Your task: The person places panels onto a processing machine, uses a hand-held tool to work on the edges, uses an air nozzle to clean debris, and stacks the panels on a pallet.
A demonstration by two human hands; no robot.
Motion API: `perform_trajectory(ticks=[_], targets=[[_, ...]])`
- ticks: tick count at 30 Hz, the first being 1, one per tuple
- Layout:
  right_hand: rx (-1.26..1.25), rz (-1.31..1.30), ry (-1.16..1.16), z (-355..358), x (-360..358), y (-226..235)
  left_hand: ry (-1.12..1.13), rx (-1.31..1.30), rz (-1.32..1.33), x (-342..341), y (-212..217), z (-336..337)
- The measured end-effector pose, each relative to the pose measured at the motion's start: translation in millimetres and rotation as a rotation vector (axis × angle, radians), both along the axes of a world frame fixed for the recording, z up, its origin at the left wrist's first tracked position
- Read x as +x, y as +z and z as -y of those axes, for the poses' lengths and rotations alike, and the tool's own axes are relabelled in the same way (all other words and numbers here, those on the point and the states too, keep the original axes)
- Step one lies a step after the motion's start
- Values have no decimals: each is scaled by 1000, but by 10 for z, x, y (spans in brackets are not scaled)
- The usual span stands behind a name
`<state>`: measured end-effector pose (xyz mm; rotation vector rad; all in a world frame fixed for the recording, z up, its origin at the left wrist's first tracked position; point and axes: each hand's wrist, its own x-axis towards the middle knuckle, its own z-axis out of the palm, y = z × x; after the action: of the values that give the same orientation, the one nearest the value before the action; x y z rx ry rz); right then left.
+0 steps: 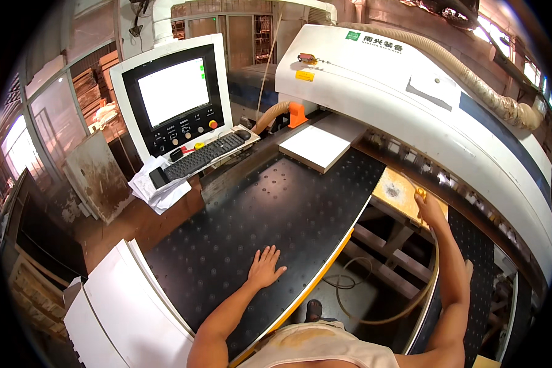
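My left hand (265, 268) lies flat on the black, dotted machine table (227, 227), fingers spread, holding nothing. Stretched out to the right, my right hand (431, 208) is closed around a small yellow air blow gun (421, 193), mostly hidden by my fingers. A pale hose (405, 316) runs from near that hand and loops down beside my legs. Below and left of the blow gun is a light wooden board (405, 195) with a grey dusty patch. Farther back, a white panel (316, 147) rests on the table near the machine.
A large white machine housing (374, 80) spans the back and right. At the left stand a control screen (173, 86), a keyboard (205, 153) and crumpled papers (159, 190). White panels (126, 306) are stacked at lower left. A gap with metal beams (386, 251) separates the table sections.
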<state>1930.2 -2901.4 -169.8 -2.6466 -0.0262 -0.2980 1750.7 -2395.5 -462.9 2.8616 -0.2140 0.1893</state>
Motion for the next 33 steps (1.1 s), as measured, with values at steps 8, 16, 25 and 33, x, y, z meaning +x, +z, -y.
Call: perform_trajectory(ticks=[8,16,25,33], targets=[[-7,-12,-27,-181,351,87,10,-46,46,-22,-6,-35],[-200,-5,-56,-141,226,366,3,-25,8,-3,36,-31],[-74,-125,53,444,185,614,13,-53,-21,16,85,17],[-323,-1035,424,31,199,636,287,-20,-11,128,-20,126]])
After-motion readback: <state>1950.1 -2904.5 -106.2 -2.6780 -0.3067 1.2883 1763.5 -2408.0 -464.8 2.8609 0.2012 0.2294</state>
